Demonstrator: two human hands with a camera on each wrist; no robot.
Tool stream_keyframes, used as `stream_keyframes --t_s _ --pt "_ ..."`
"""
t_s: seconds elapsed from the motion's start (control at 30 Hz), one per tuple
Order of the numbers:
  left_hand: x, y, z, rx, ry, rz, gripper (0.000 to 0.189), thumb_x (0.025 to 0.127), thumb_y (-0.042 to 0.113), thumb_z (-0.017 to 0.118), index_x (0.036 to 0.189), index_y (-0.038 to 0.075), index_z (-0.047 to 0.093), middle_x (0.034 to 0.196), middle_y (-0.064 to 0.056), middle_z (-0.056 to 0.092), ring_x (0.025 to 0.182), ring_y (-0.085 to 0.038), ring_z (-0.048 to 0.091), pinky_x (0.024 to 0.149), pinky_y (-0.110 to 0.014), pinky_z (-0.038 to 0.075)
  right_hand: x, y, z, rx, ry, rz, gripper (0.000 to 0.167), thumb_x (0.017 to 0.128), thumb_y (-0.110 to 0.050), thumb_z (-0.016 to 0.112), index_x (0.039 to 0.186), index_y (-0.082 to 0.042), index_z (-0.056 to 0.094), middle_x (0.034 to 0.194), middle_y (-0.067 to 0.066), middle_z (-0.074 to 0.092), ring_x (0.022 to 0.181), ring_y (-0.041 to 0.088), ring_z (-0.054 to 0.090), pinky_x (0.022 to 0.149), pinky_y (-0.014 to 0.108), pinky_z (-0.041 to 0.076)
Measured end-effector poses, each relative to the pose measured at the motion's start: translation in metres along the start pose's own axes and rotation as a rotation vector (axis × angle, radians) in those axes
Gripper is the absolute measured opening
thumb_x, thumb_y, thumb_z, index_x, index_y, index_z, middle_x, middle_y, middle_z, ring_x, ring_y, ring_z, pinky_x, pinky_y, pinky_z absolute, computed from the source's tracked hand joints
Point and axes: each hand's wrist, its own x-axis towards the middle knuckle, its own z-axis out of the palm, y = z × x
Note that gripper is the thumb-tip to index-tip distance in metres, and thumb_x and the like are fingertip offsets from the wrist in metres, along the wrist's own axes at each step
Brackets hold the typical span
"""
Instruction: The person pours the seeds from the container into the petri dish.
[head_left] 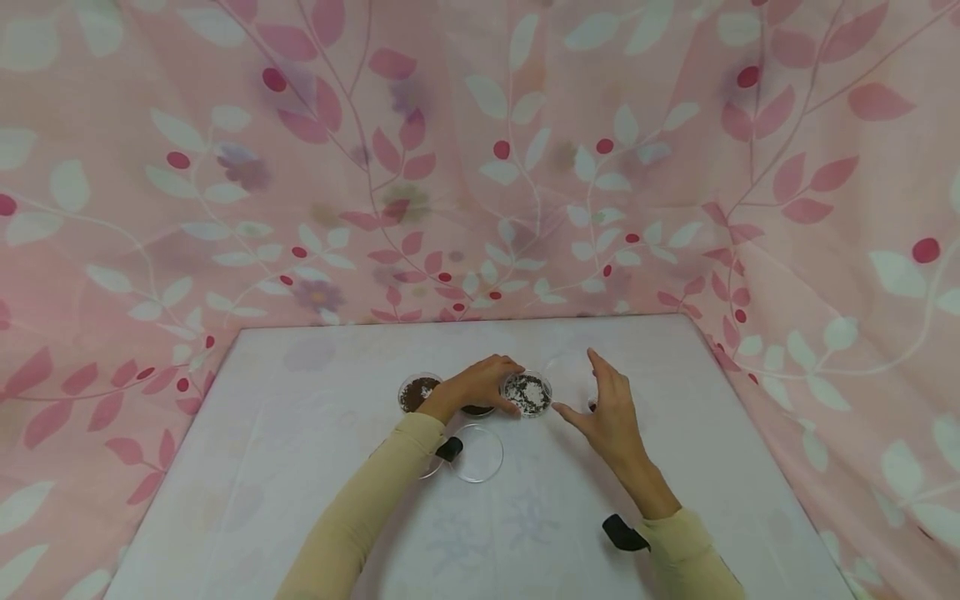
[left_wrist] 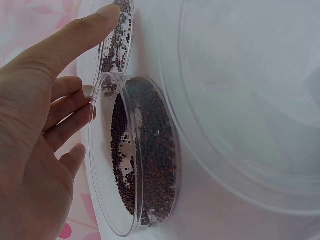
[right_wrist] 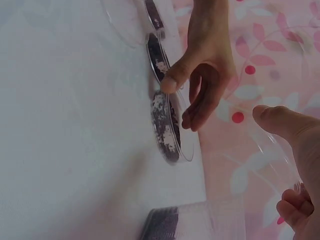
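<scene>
Presently I see the left hand point(head_left: 482, 385) curved round the speckled dish point(head_left: 549, 398) at its three o'clock; the right hand point(head_left: 615, 417) grips a clear lid point(right_wrist: 277, 157); the dark dish point(head_left: 478, 413) and brown dish point(head_left: 401, 395) sit towards that dish's nine, another lid point(head_left: 480, 455) towards seven.

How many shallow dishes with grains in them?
3, in a row: left dish, middle dish partly hidden by the left hand, right dish just past that hand.

Both sleeves point(head_left: 358, 510) are long, plain and pale yellow, with a small, blunt black block point(head_left: 450, 450) beside each cuff point(head_left: 422, 429).
</scene>
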Motion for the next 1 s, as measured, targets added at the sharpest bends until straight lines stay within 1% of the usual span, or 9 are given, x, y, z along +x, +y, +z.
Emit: stream_keyframes --t_s 0.1,0.2,0.33,0.43,0.57,0.8,1.0 --pt "0.0 0.0 0.0 0.002 -0.005 -0.002 0.083 0.075 0.051 0.081 0.145 0.017 0.049 0.145 -0.002 0.05 0.137 -0.019 0.043 0.116 -0.04 0.037 0.006 0.005 -0.001 -0.035 0.0 -0.027 0.106 0.061 -0.028 0.095 0.147 0.002 0.039 0.134 0.024 0.055 0.101 0.036 0.052 0.083 0.049 0.05" --pt "0.0 0.0 0.0 0.001 -0.006 0.0 0.083 0.076 0.05 0.081 0.145 0.017 0.048 0.146 -0.003 0.049 0.138 -0.02 0.042 0.116 -0.041 0.037 0.009 0.009 -0.001 -0.05 -0.019 -0.031 0.107 0.06 -0.026 0.095 0.147 0.002 0.039 0.136 0.023 0.054 0.102 0.038 0.051 0.084 0.05 0.048" --pt "0.0 0.0 0.0 -0.001 -0.008 -0.003 0.083 0.076 0.049 0.081 0.145 0.018 0.048 0.146 -0.003 0.048 0.138 -0.02 0.042 0.116 -0.04 0.036 0.013 0.013 -0.001 -0.075 -0.077 -0.009 0.107 0.06 -0.023 0.095 0.148 0.001 0.038 0.138 0.025 0.052 0.108 0.042 0.05 0.092 0.051 0.046" --pt "0.0 0.0 -0.001 -0.008 -0.011 -0.006 0.083 0.076 0.049 0.081 0.146 0.017 0.048 0.146 -0.003 0.048 0.138 -0.02 0.042 0.117 -0.04 0.036 0.014 0.017 0.002 -0.128 -0.125 -0.007 0.107 0.06 -0.022 0.095 0.148 0.0 0.038 0.137 0.026 0.051 0.108 0.043 0.05 0.094 0.051 0.047" --pt "0.0 0.0 0.0 -0.008 -0.003 -0.003 0.084 0.075 0.05 0.081 0.145 0.017 0.049 0.145 -0.003 0.049 0.137 -0.019 0.043 0.116 -0.039 0.037 0.013 0.023 0.009 -0.211 -0.164 -0.043 0.107 0.059 -0.021 0.096 0.147 0.0 0.039 0.134 0.027 0.053 0.104 0.044 0.052 0.092 0.051 0.049" --pt "0.0 -0.001 0.002 -0.021 0.008 -0.005 0.083 0.075 0.05 0.082 0.145 0.019 0.049 0.144 -0.001 0.05 0.137 -0.018 0.043 0.116 -0.039 0.037 0.012 0.024 0.017 -0.288 -0.217 -0.07 0.105 0.06 -0.022 0.095 0.147 -0.002 0.04 0.135 0.026 0.052 0.103 0.042 0.053 0.09 0.05 0.049" --pt "0.001 -0.002 0.004 -0.025 0.015 -0.003 0.084 0.074 0.051 0.082 0.145 0.018 0.049 0.144 -0.002 0.05 0.137 -0.019 0.044 0.115 -0.04 0.038 0.011 0.023 0.019 -0.334 -0.214 -0.109 0.105 0.058 -0.024 0.096 0.145 -0.001 0.042 0.134 0.026 0.053 0.1 0.041 0.054 0.083 0.049 0.05"
